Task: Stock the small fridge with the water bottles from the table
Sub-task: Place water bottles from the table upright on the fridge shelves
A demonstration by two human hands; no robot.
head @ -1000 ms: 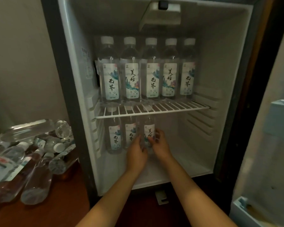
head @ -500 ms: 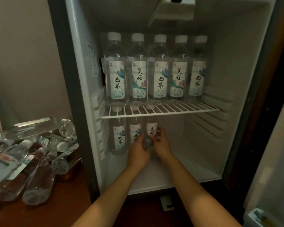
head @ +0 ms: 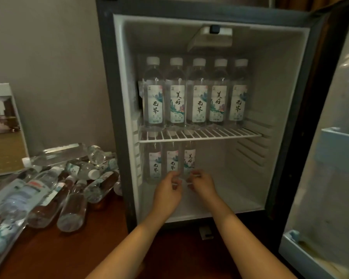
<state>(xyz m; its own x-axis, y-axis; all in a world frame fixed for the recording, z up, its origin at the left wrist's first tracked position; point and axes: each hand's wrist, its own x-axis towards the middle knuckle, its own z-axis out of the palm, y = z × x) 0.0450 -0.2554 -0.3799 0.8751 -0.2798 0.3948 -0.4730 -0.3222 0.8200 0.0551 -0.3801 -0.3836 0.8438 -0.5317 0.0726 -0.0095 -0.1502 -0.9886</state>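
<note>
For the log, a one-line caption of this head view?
Both bare hands at the third clear labelled bottle beneath the white wire shelf holding five.

The wire shelf (head: 199,135) hides the caps of the three lower bottles (head: 170,162). Both hands (head: 167,190) cover two bottles' bases; whether fingers grip is unclear. The left edge crops the table's bottle pile (head: 38,190).

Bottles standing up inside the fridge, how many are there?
8. Five line the wire shelf. Three stand below. More could hide behind them.
</note>
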